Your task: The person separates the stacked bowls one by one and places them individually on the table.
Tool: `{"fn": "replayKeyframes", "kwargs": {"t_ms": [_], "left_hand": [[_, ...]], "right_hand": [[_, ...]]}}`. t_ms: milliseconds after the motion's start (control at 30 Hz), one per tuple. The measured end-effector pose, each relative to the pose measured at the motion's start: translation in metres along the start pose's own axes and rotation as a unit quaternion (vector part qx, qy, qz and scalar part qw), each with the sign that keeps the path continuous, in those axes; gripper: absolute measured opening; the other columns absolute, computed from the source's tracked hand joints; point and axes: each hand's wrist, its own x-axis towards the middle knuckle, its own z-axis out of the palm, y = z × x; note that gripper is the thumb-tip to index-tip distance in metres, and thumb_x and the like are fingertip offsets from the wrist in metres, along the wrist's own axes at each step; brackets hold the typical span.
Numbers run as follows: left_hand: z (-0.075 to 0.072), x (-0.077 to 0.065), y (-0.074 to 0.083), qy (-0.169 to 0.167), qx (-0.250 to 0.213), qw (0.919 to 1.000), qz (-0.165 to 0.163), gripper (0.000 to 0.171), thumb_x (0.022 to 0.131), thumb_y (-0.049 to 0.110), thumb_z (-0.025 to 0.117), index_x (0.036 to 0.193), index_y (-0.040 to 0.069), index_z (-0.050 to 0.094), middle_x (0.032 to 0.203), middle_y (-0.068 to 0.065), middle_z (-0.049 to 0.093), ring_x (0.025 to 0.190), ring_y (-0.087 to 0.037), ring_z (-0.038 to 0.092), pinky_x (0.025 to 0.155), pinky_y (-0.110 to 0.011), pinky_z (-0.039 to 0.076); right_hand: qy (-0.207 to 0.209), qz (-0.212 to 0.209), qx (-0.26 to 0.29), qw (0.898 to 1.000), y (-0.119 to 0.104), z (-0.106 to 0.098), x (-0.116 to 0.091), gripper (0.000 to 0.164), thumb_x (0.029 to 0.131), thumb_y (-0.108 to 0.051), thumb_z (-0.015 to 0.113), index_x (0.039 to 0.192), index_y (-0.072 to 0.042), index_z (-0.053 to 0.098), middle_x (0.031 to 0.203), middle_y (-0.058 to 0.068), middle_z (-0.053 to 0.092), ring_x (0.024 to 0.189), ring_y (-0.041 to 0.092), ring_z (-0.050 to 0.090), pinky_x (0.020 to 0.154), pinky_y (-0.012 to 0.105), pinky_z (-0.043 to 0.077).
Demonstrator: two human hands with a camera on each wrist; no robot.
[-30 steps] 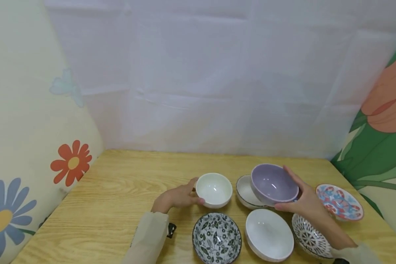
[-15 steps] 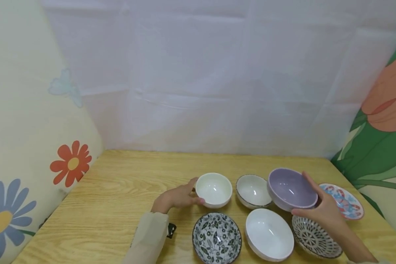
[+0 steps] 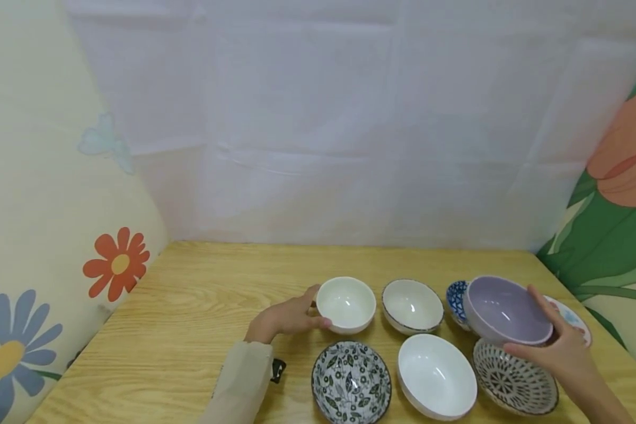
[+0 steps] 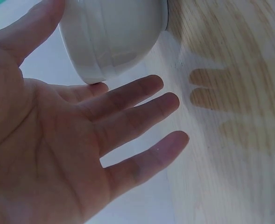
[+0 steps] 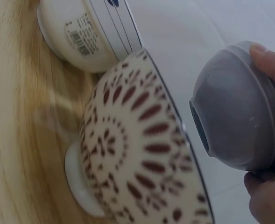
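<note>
My left hand (image 3: 288, 318) holds a small white bowl (image 3: 346, 306) at its left side, thumb in front and index finger behind. In the left wrist view, the thumb and index fingertip touch this bowl (image 4: 118, 32), while the other fingers stretch out straight above the wood. On the right, my right hand (image 3: 559, 347) grips a purple bowl (image 3: 509, 309) by its right side, raised and tilted. The purple bowl overlaps a blue-patterned bowl (image 3: 457, 300) and hangs above a bowl with a dark radial pattern (image 3: 515, 377). The right wrist view shows the purple bowl's (image 5: 240, 112) underside apart from the patterned bowl (image 5: 132, 154).
A dark-rimmed white bowl (image 3: 413, 307) sits right of the held white one. In the front row stand a black floral bowl (image 3: 351, 383) and a larger white bowl (image 3: 437, 377). Behind my right hand, a red-and-blue patterned dish (image 3: 569, 318) is partly hidden. Wooden table (image 3: 191, 330) extends left.
My right hand has carried the purple bowl rightward, away from above the dark-rimmed white bowl, uncovering it and the blue-patterned bowl. The left hand and its white bowl have stayed put.
</note>
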Motion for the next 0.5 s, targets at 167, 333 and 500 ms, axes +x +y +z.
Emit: {"fn": "replayKeyframes", "kwargs": {"t_ms": [167, 333, 500], "left_hand": [[-0.002, 0.0, 0.003, 0.002, 0.003, 1.0, 0.001, 0.083, 0.081, 0.041, 0.062, 0.142, 0.011, 0.015, 0.13, -0.016, 0.044, 0.122, -0.034, 0.04, 0.098, -0.053, 0.031], [-0.002, 0.0, 0.003, 0.005, 0.005, 1.0, -0.001, 0.083, 0.081, 0.042, 0.062, 0.143, 0.012, 0.014, 0.132, -0.015, 0.043, 0.123, -0.033, 0.039, 0.098, -0.053, 0.031], [-0.001, -0.001, 0.004, 0.005, 0.006, 1.0, -0.003, 0.084, 0.081, 0.043, 0.062, 0.143, 0.012, 0.014, 0.133, -0.015, 0.042, 0.123, -0.034, 0.039, 0.098, -0.053, 0.031]], "right_hand": [[0.011, 0.02, 0.025, 0.999, 0.021, -0.006, -0.002, 0.095, 0.077, -0.018, 0.07, 0.141, -0.039, 0.003, 0.145, -0.017, 0.008, 0.096, -0.014, 0.029, 0.066, 0.002, 0.038], [0.024, 0.028, 0.036, 0.999, 0.031, -0.008, -0.007, 0.093, 0.079, -0.018, 0.069, 0.141, -0.037, 0.002, 0.145, -0.02, 0.004, 0.095, -0.014, 0.029, 0.066, 0.002, 0.038], [0.035, 0.049, 0.053, 0.997, 0.033, -0.012, -0.017, 0.091, 0.081, -0.014, 0.065, 0.141, -0.034, 0.0, 0.141, -0.027, 0.003, 0.098, -0.015, 0.029, 0.067, 0.0, 0.038]]}}
